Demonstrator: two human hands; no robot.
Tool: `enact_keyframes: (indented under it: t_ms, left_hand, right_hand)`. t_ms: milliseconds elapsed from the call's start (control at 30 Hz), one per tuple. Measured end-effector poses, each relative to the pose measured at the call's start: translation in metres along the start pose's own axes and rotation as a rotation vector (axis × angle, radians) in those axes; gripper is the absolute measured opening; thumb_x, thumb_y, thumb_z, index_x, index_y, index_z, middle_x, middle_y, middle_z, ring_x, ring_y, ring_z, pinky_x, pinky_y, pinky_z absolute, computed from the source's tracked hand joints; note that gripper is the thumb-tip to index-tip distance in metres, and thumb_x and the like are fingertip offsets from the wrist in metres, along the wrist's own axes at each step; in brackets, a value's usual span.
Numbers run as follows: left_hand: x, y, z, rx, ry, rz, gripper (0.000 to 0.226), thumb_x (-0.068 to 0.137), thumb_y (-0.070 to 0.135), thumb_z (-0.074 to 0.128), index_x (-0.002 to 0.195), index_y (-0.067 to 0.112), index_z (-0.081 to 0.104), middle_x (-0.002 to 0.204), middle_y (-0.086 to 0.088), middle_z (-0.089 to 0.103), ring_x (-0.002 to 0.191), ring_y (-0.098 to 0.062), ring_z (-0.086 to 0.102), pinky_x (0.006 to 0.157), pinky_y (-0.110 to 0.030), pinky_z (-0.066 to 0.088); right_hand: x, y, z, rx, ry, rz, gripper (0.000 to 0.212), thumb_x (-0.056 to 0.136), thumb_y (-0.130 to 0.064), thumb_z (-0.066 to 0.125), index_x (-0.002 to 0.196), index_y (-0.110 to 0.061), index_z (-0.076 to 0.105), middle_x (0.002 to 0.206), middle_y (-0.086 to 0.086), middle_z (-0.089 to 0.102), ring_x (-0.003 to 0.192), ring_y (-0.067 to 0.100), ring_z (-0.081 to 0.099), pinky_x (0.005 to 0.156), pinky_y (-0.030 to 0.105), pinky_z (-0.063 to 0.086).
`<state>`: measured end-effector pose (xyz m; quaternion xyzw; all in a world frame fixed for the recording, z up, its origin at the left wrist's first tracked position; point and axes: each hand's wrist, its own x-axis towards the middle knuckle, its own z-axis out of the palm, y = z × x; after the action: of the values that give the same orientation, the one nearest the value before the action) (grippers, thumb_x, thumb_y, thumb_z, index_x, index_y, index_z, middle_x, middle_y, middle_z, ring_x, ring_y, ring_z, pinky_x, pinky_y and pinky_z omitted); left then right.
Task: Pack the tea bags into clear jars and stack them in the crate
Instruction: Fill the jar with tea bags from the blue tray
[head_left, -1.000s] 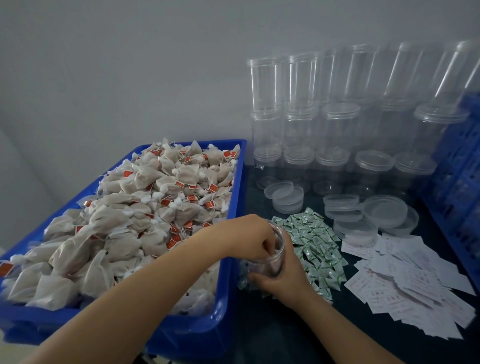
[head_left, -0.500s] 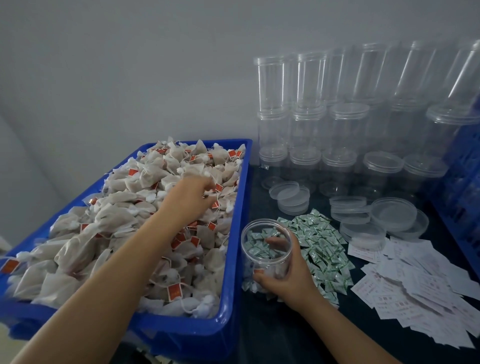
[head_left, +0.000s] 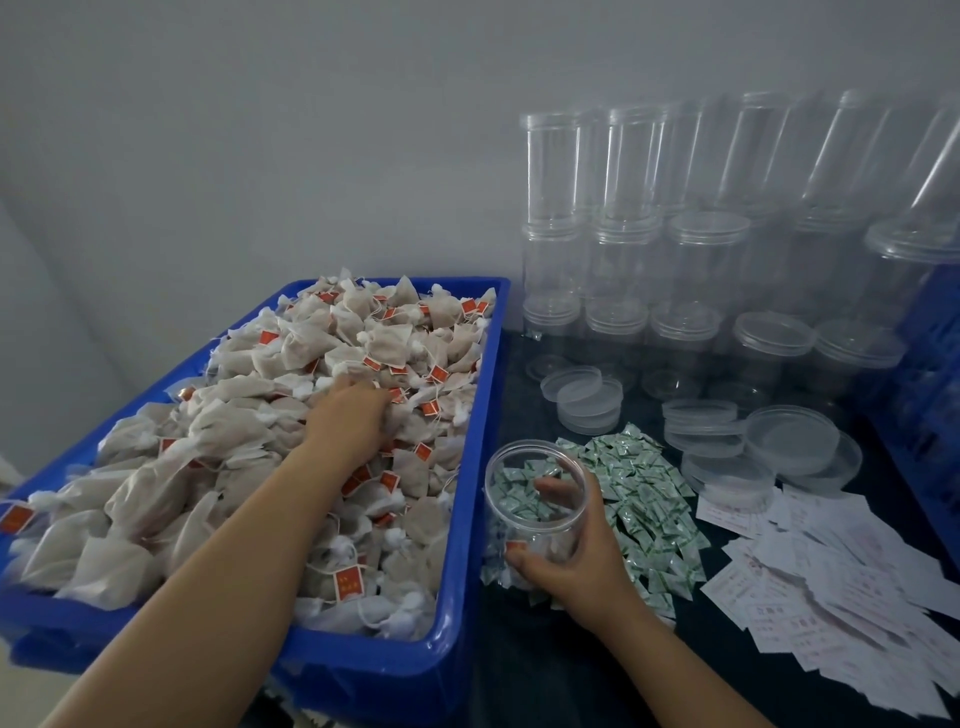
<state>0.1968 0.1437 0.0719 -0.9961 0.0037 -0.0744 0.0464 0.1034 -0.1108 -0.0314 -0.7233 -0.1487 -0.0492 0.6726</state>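
Left hand (head_left: 353, 415) fingers clamped on tea bags (head_left: 260, 426), right hand (head_left: 566, 561) gripping tilted jar (head_left: 535, 499); tangled strings may drag extras out.

A person's left hand (head_left: 349, 415) reaches into a blue tub (head_left: 470, 467) heaped with tea bags (head_left: 249, 441) — fingers buried among them near the tub's right edge. The right hand (head_left: 571, 561) grips a clear jar (head_left: 535, 499) just right of the tub, on a dark table (head_left: 519, 675). Green sachets (head_left: 639, 499), loose lids (head_left: 587, 400) and paper slips (head_left: 841, 587) lie beside it — stacked empty jars (head_left: 623, 234) line the far edge.
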Motion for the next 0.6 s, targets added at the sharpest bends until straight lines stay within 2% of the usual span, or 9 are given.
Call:
enact_keyframes:
  t_ms: [100, 200, 267, 333, 400, 467, 533, 600]
  left_hand:
    - [0.000, -0.001, 0.003, 0.046, 0.050, 0.028, 0.024, 0.090, 0.033, 0.060, 0.113, 0.024, 0.062, 0.125, 0.001, 0.057, 0.128, -0.024, 0.038, 0.102, -0.043, 0.035]
    - [0.001, -0.002, 0.004, -0.003, 0.121, 0.039, 0.023, 0.093, 0.028, 0.057, 0.115, 0.024, 0.063, 0.124, 0.001, 0.060, 0.125, -0.023, 0.042, 0.103, -0.043, 0.033]
    - [0.001, -0.002, 0.003, -0.067, 0.185, 0.042, 0.023, 0.094, 0.027, 0.054, 0.114, 0.022, 0.064, 0.120, 0.000, 0.062, 0.121, -0.023, 0.046, 0.100, -0.042, 0.035]
    - [0.000, -0.001, 0.000, -0.145, 0.250, 0.031, 0.022, 0.094, 0.028, 0.052, 0.107, 0.019, 0.066, 0.107, -0.002, 0.065, 0.113, -0.025, 0.052, 0.096, -0.042, 0.039]
    - [-0.003, 0.002, -0.005, -0.291, 0.316, 0.028, 0.020, 0.094, 0.029, 0.054, 0.098, 0.015, 0.067, 0.089, -0.003, 0.065, 0.096, -0.026, 0.058, 0.088, -0.043, 0.046]
    - [-0.006, 0.009, -0.014, -0.531, 0.378, 0.045, 0.018, 0.092, 0.028, 0.058, 0.097, 0.014, 0.068, 0.082, -0.001, 0.064, 0.082, -0.020, 0.058, 0.080, -0.041, 0.049]
    - [-0.011, 0.019, -0.026, -0.741, 0.433, 0.072, 0.018, 0.091, 0.027, 0.062, 0.103, 0.015, 0.068, 0.090, 0.002, 0.067, 0.089, -0.017, 0.059, 0.082, -0.038, 0.049]
    - [-0.020, 0.033, -0.039, -0.941, 0.477, 0.100, 0.021, 0.089, 0.028, 0.065, 0.109, 0.022, 0.068, 0.099, 0.008, 0.067, 0.097, -0.011, 0.058, 0.084, -0.029, 0.049]
  right_hand:
    - [-0.001, -0.002, 0.001, -0.004, -0.003, -0.005, 0.094, 0.058, -0.036, 0.087, 0.135, -0.046, 0.034, 0.128, -0.006, 0.052, 0.113, -0.015, 0.051, 0.079, 0.000, 0.044]
    - [-0.002, -0.001, 0.002, -0.022, 0.007, -0.008, 0.095, 0.056, -0.044, 0.085, 0.134, -0.055, 0.031, 0.129, -0.008, 0.052, 0.115, -0.014, 0.050, 0.080, 0.001, 0.044]
    - [-0.001, -0.001, 0.002, -0.030, 0.015, -0.009, 0.094, 0.056, -0.045, 0.085, 0.128, -0.068, 0.030, 0.129, -0.010, 0.052, 0.116, -0.013, 0.050, 0.081, 0.002, 0.045]
    - [0.000, 0.000, 0.002, -0.043, 0.023, -0.013, 0.093, 0.055, -0.045, 0.085, 0.124, -0.074, 0.030, 0.129, -0.010, 0.052, 0.116, -0.012, 0.050, 0.082, 0.002, 0.045]
    - [0.000, 0.002, 0.002, -0.044, 0.024, -0.014, 0.093, 0.055, -0.045, 0.085, 0.123, -0.075, 0.029, 0.129, -0.010, 0.052, 0.116, -0.012, 0.050, 0.081, 0.002, 0.044]
    - [0.001, 0.003, 0.002, -0.044, 0.028, -0.013, 0.093, 0.055, -0.045, 0.086, 0.123, -0.075, 0.029, 0.129, -0.010, 0.052, 0.117, -0.012, 0.049, 0.082, 0.002, 0.044]
    - [0.001, 0.004, 0.003, -0.051, 0.031, -0.015, 0.093, 0.055, -0.046, 0.086, 0.123, -0.075, 0.029, 0.129, -0.011, 0.053, 0.118, -0.012, 0.049, 0.083, 0.002, 0.044]
    - [0.001, 0.005, 0.003, -0.052, 0.034, -0.019, 0.093, 0.055, -0.047, 0.086, 0.123, -0.075, 0.030, 0.128, -0.012, 0.053, 0.118, -0.011, 0.049, 0.083, 0.003, 0.044]
